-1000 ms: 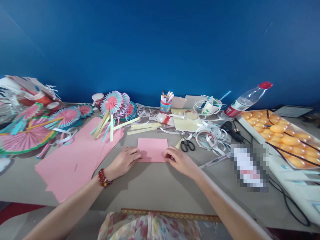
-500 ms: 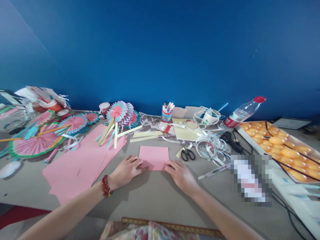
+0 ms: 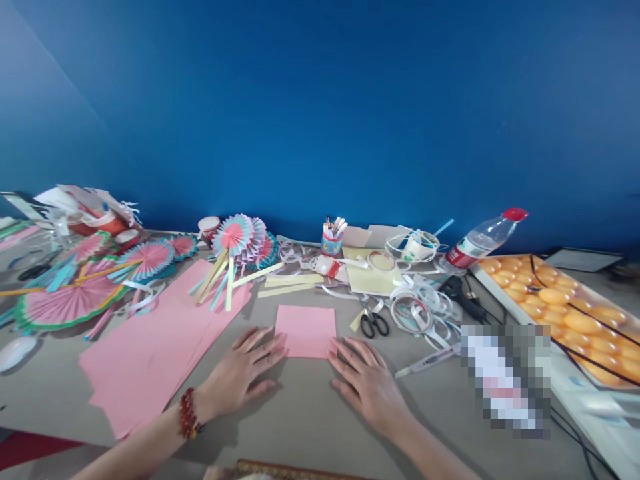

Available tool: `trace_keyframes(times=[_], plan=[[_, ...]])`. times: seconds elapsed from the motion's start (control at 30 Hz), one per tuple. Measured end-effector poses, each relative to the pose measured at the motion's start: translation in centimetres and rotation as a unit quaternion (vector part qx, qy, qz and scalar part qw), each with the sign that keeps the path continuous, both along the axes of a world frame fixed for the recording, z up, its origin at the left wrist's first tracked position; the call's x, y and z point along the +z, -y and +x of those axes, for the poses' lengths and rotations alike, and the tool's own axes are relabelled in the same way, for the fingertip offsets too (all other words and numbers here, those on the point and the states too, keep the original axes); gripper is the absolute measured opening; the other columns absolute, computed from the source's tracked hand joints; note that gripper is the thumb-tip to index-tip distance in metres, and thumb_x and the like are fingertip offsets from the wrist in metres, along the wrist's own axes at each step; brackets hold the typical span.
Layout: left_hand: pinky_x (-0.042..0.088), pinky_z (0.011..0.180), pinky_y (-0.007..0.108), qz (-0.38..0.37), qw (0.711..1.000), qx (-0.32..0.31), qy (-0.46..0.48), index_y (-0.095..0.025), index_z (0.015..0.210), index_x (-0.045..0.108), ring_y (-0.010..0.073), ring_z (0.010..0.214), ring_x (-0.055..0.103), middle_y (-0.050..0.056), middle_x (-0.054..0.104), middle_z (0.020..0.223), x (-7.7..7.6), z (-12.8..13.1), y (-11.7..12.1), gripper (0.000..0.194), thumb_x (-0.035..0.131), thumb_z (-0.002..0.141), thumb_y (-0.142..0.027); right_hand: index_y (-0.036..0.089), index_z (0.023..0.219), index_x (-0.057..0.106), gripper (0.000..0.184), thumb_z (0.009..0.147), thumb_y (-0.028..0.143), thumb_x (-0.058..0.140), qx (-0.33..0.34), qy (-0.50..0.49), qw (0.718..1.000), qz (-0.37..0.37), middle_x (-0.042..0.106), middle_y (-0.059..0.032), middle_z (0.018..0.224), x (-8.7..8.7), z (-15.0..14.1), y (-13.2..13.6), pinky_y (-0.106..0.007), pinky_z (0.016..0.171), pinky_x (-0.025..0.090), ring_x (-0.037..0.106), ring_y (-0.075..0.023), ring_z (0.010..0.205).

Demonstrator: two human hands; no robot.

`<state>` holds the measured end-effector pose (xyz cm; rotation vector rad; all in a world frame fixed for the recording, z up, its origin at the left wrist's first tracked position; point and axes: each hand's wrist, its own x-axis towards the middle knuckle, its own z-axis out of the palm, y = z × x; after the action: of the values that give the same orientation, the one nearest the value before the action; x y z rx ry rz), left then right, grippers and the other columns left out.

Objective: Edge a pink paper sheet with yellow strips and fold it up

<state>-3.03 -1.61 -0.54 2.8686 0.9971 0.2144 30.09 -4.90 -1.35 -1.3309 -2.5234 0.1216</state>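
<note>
A small pink folded paper [image 3: 306,331] lies flat on the grey table [image 3: 300,420] in front of me. My left hand [image 3: 241,375], with a red bead bracelet on the wrist, rests flat and open by the paper's near left corner, fingertips just touching its edge. My right hand [image 3: 367,385] lies flat and open by the near right corner, fingers spread. Neither hand holds anything.
Large pink sheets [image 3: 150,347] lie at left, paper fans [image 3: 75,293] beyond them. Black scissors [image 3: 374,323], tape rings [image 3: 413,310], a pen cup [image 3: 331,241], a plastic bottle [image 3: 480,240] and a tray of orange balls [image 3: 565,307] stand to the right. A blue wall rises behind.
Both hands have drawn back from the pink paper toward me and flattened with fingers spread. The camera has tilted upward slightly.
</note>
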Motion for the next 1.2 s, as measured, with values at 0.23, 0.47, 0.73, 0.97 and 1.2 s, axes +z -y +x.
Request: trace_keyframes(times=[0.23, 0.47, 0.73, 0.97, 1.2], plan=[[0.006, 0.122, 0.048, 0.063, 0.995, 0.014, -0.074, -0.026, 0.158, 0.016, 0.0254, 0.148, 0.019, 0.0, 0.027, 0.16, -0.9, -0.6, 0.9, 0.063, 0.044, 0.102, -0.04, 0.026, 0.134, 0.058, 0.043, 0.092, 0.033, 0.061, -0.004, 0.017, 1.0, 0.026, 0.063, -0.0024, 0.133, -0.3, -1.0, 0.2, -0.042, 0.103, 0.04, 0.054, -0.0258, 0.116], [0.004, 0.122, 0.048, 0.046, 0.996, 0.04, -0.066, -0.026, 0.157, 0.018, 0.0243, 0.148, 0.023, 0.001, 0.03, 0.159, 0.0, 0.3, 1.4, 0.063, 0.041, 0.102, -0.047, 0.025, 0.128, 0.061, 0.039, 0.09, 0.03, 0.063, -0.029, 0.007, 1.0, -0.003, 0.068, -0.0042, 0.12, -0.6, -1.4, 0.3, -0.041, 0.095, 0.044, 0.056, -0.0263, 0.109], [0.018, 0.12, 0.05, -0.021, 0.999, 0.025, -0.035, -0.013, 0.158, 0.012, 0.0304, 0.148, 0.021, 0.014, 0.023, 0.16, -0.3, 6.2, 2.0, 0.092, 0.043, 0.092, -0.07, 0.024, 0.124, 0.062, 0.036, 0.089, 0.031, 0.066, -0.048, -0.013, 0.998, 0.046, 0.068, -0.0032, 0.118, -1.6, -2.0, 0.8, -0.038, 0.099, 0.04, 0.056, -0.0239, 0.109], [0.018, 0.119, 0.048, -0.038, 0.999, 0.023, 0.004, -0.015, 0.158, 0.015, 0.0329, 0.148, 0.021, 0.014, 0.025, 0.16, -2.0, 6.9, 2.2, 0.104, 0.052, 0.083, -0.077, 0.029, 0.13, 0.058, 0.058, 0.078, 0.044, 0.078, -0.078, -0.005, 0.996, 0.051, 0.068, -0.0014, 0.112, -1.0, -3.1, 1.1, -0.041, 0.099, 0.038, 0.056, -0.0258, 0.104], [0.018, 0.118, 0.054, -0.062, 0.998, 0.015, 0.012, -0.015, 0.158, 0.012, 0.0357, 0.148, 0.02, 0.015, 0.022, 0.161, -1.6, 6.7, 1.9, 0.105, 0.048, 0.082, -0.079, 0.033, 0.132, 0.057, 0.051, 0.084, 0.041, 0.072, -0.082, -0.027, 0.996, 0.026, 0.066, -0.0013, 0.11, -0.7, -3.4, 1.1, -0.047, 0.108, 0.029, 0.054, -0.0255, 0.109]])
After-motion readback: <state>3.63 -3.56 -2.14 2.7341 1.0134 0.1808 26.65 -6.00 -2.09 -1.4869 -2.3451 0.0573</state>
